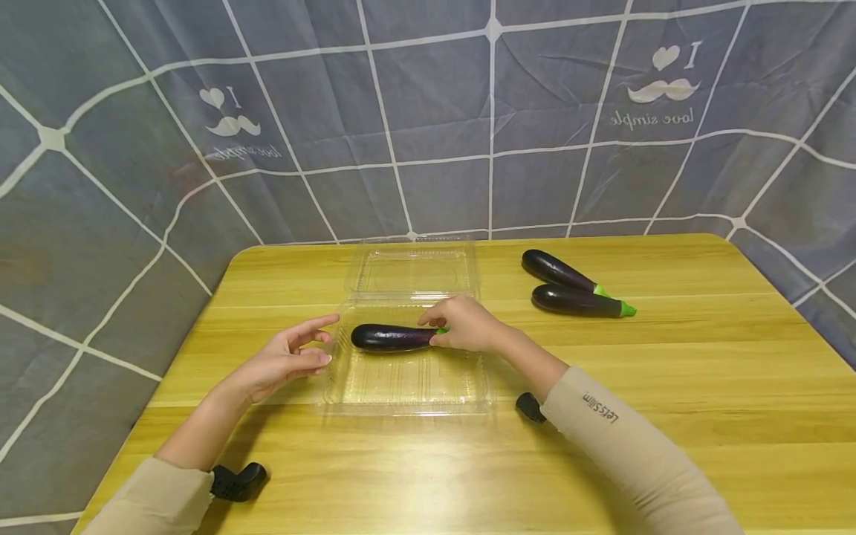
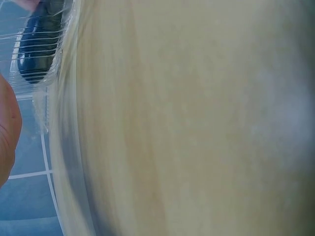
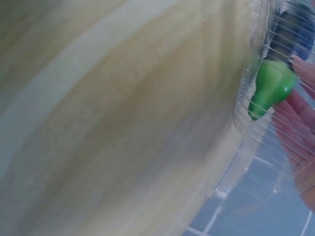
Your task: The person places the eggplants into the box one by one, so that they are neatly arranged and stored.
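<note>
A dark purple eggplant [image 1: 391,337] lies lengthwise in the base of a clear plastic clamshell container [image 1: 414,386], its green stem end to the right. My right hand [image 1: 464,324] pinches that stem end between thumb and fingers; in the right wrist view the green cap [image 3: 273,84] shows through the ribbed wall beside the fingers [image 3: 295,115]. At the container's left rim is my left hand [image 1: 284,360], its fingers loosely spread, with nothing in them. Through the clear side, the left wrist view shows the eggplant's rounded end [image 2: 37,54].
The container's clear lid [image 1: 414,271] is folded back toward the wall. Two more eggplants [image 1: 562,269] lie side by side at the right rear of the wooden table [image 1: 702,357]. A grey curtain with white lines [image 1: 441,96] hangs behind the table.
</note>
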`<state>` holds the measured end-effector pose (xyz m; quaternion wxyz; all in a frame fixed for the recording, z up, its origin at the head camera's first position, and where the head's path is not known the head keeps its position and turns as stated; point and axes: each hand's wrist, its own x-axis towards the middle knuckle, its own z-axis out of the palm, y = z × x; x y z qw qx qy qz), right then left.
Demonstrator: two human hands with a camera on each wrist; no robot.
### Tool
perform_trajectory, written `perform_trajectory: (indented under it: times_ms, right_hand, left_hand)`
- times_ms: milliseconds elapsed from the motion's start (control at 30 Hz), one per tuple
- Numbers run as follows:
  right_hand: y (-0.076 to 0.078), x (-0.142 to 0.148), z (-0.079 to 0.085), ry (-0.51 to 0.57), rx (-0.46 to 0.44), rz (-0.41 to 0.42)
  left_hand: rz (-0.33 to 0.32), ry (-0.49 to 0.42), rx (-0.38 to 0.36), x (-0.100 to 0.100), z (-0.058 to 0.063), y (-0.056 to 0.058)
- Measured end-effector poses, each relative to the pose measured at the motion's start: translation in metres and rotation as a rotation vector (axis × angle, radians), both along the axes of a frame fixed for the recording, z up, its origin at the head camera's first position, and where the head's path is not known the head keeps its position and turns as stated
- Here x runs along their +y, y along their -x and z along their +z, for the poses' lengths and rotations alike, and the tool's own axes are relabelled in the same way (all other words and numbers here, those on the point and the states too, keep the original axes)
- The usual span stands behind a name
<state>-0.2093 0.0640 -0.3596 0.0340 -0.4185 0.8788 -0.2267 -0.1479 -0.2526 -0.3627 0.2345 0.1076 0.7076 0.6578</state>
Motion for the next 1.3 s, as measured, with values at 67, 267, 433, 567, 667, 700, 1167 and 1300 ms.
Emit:
perform_trajectory:
  times_ms: [67, 267, 433, 567, 667, 700, 1167, 1300]
  right_hand:
    - [0.000, 0.000, -0.001, 0.019, 0.002, 0.009]
    - [0.001, 0.004, 0.001, 0.119, -0.092, 0.008]
    - [0.003, 0.015, 0.009, 0.194, -0.222, -0.045]
    - [0.004, 0.028, 0.019, 0.245, -0.245, -0.078]
    - [0.003, 0.040, 0.024, 0.287, -0.243, -0.102]
    - [0.003, 0.045, 0.024, 0.299, -0.242, -0.108]
    - [-0.009, 0.116, 0.027, 0.362, -0.205, -0.265]
    - [-0.013, 0.136, 0.025, 0.376, -0.209, -0.294]
  left_hand:
    - [0.005, 0.009, -0.004, 0.000, -0.001, -0.001]
    - [0.009, 0.005, -0.012, -0.001, -0.005, -0.003]
    - [0.008, -0.011, -0.005, -0.001, -0.008, -0.003]
    - [0.010, -0.017, -0.009, 0.000, -0.006, -0.002]
    - [0.010, -0.019, -0.010, 0.001, -0.006, -0.001]
    - [0.009, -0.018, -0.009, 0.002, -0.006, -0.001]
    - [0.015, -0.034, 0.002, 0.000, -0.007, -0.001]
    - [0.017, -0.028, 0.002, 0.000, -0.006, -0.001]
